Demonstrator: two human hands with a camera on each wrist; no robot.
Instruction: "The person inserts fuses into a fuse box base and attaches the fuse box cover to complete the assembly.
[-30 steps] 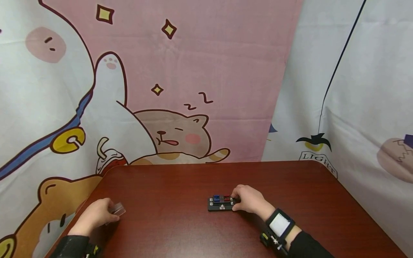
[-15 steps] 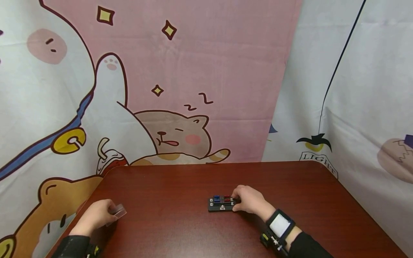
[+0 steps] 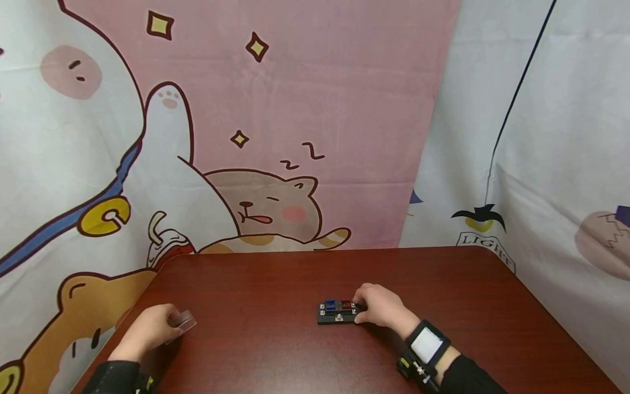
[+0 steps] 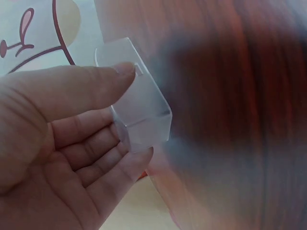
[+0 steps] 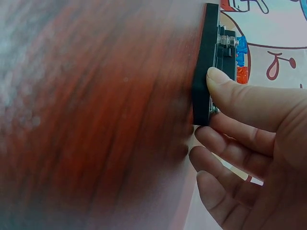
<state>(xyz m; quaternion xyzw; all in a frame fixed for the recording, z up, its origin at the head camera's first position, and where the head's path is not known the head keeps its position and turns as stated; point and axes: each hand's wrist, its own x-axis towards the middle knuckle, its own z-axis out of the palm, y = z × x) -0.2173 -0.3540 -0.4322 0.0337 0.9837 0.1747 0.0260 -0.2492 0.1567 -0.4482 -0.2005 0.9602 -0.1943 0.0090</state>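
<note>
A black fuse block (image 3: 328, 317) with blue and red blade fuses and metal terminal screws lies on the table, right of the middle. My right hand (image 3: 385, 307) holds its right end, thumb on the near edge, as the right wrist view shows with the block's black base (image 5: 205, 72). Over at the table's left side, my left hand (image 3: 150, 329) pinches a clear plastic cover (image 4: 144, 100) between thumb and fingers. The cover is a hollow box shape, held tilted above the tabletop. In the head view part of it hides behind the fingers.
The reddish-brown wooden table (image 3: 256, 350) has rounded far corners. Behind it and along both sides hangs a cartoon-printed cloth (image 3: 364, 137), close to the table's edges. Both wrists wear strapped-on devices (image 3: 427, 346).
My left hand has shifted slightly to the right with the clear cover. The right hand and the fuse block stay where they were.
</note>
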